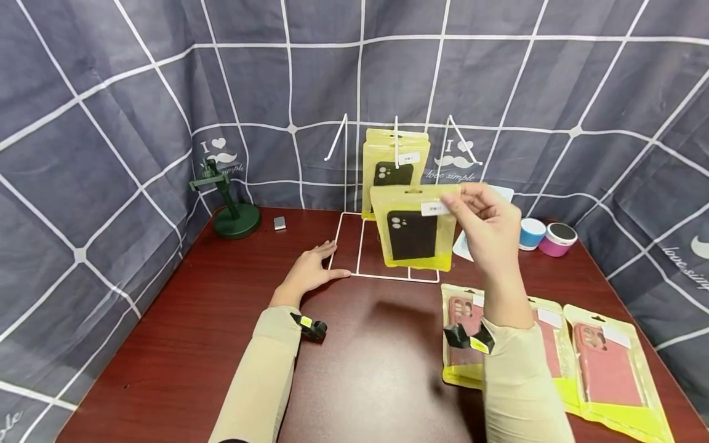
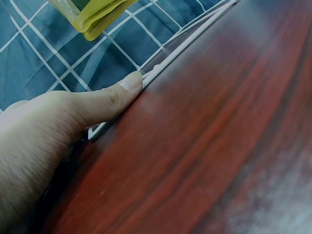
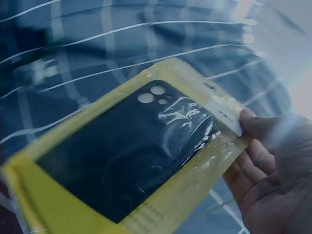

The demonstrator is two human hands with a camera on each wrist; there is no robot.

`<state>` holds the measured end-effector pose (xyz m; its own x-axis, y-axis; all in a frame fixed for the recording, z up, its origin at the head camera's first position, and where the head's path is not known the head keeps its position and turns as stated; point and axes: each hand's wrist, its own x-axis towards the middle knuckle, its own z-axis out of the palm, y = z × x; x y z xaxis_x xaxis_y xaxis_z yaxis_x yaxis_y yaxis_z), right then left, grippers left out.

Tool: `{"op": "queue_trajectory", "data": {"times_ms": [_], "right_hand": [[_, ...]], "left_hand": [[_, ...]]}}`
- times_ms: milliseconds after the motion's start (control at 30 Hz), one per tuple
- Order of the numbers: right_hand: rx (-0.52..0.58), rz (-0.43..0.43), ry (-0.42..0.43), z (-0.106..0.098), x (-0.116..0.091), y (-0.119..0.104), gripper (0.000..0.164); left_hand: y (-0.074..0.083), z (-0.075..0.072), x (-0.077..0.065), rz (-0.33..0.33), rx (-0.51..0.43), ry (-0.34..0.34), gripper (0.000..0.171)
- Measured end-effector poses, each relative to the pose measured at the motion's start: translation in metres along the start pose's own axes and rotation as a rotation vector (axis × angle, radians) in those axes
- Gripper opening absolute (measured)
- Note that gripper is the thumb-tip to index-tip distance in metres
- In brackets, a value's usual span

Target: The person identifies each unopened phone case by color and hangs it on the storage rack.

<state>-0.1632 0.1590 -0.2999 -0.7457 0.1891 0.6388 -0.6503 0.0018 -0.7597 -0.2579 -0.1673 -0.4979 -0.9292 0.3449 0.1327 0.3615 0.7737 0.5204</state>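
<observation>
My right hand (image 1: 490, 224) pinches the upper right corner of a yellow-edged clear pouch holding a black phone case (image 1: 412, 235), raised above the wire rack's base. In the right wrist view the thumb lies over the white label of this packaged phone case (image 3: 131, 151). On the table, my left hand (image 1: 310, 269) rests at the front left corner of the white wire display rack (image 1: 396, 279). Its thumb presses the front wire in the left wrist view, while its other fingers are mostly hidden there. More packaged black phone cases (image 1: 394, 147) hang from the rack's middle hook.
Packaged pink phone cases (image 1: 606, 363) lie at the front right. A blue speaker-like cylinder (image 1: 532, 234) and a pink one (image 1: 558, 239) stand at the back right. A green stand (image 1: 237, 220) and a small metallic block (image 1: 279, 223) are at the back left. Rack hooks (image 1: 465, 141) project forward.
</observation>
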Motion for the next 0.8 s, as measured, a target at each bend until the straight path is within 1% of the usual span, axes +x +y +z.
{"op": "queue_trajectory", "data": {"times_ms": [100, 200, 300, 400, 467, 567, 600, 800], "right_hand": [[0.071, -0.019, 0.059, 0.015, 0.008, -0.007, 0.013], [0.112, 0.025, 0.105, 0.028, 0.013, -0.005, 0.011], [0.082, 0.064, 0.142, 0.035, 0.018, 0.001, 0.011], [0.029, 0.086, 0.170, 0.037, 0.023, 0.009, 0.012], [-0.011, 0.095, 0.173, 0.036, 0.026, 0.015, 0.013], [-0.053, 0.095, 0.169, 0.038, 0.029, 0.022, 0.013], [-0.053, 0.097, 0.170, 0.039, 0.030, 0.024, 0.013], [-0.090, 0.061, 0.189, 0.040, 0.038, 0.036, 0.020]], "left_hand": [[0.000, -0.001, 0.001, -0.003, -0.001, -0.005, 0.104], [0.001, -0.001, 0.000, -0.013, -0.007, -0.004, 0.103], [0.002, 0.000, -0.001, -0.021, -0.016, -0.001, 0.102], [0.002, 0.002, -0.001, -0.025, -0.017, -0.005, 0.103], [0.002, 0.002, -0.001, -0.029, -0.017, -0.007, 0.104], [0.001, 0.001, -0.001, -0.037, -0.018, -0.007, 0.103], [0.001, 0.001, -0.002, -0.038, -0.019, -0.008, 0.103], [0.004, 0.001, 0.000, -0.031, -0.025, 0.001, 0.104]]}}
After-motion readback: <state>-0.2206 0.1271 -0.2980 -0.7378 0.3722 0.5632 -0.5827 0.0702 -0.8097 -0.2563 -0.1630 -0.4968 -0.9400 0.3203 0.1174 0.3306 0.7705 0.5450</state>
